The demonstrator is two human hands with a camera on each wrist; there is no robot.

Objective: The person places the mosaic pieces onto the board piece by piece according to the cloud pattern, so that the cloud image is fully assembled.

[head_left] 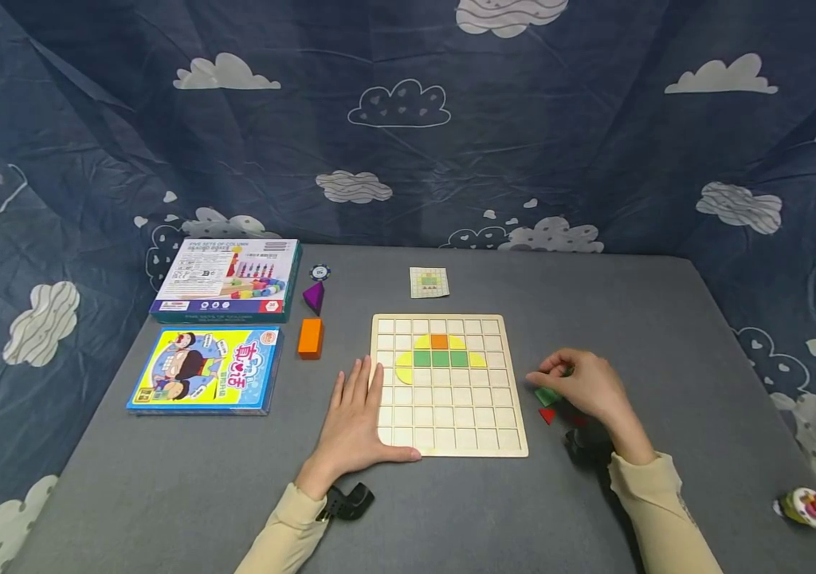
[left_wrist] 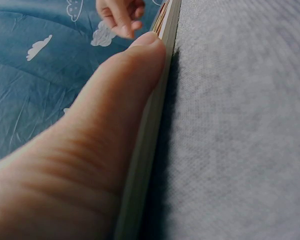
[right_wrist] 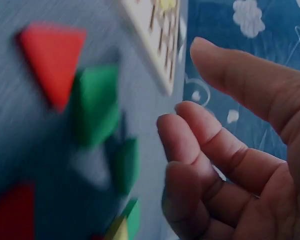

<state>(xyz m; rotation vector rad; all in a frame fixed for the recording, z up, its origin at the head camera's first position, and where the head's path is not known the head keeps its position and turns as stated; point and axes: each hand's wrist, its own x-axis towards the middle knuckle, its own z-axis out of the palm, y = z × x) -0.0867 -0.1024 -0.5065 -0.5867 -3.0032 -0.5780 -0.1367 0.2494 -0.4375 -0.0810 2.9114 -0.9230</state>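
Touching a gridded board (head_left: 451, 399), the left hand (head_left: 352, 422) is spread; the right hand (head_left: 587, 388) hovers, loosely curled, near green pieces (head_left: 547, 397)

Here's the square, pale wooden grid board (head_left: 451, 414), lying flat, the left hand (head_left: 354, 426) spread along its left and near edges. In its far half sits one orange square tile (head_left: 439, 342), three green square tiles (head_left: 440, 359) lined up below, yellow curved tiles (head_left: 404, 373) flanking them! Off the right edge, red triangular pieces (right_wrist: 55, 60) and loose green pieces (right_wrist: 97, 102) lie scattered near the right hand (head_left: 587, 387).
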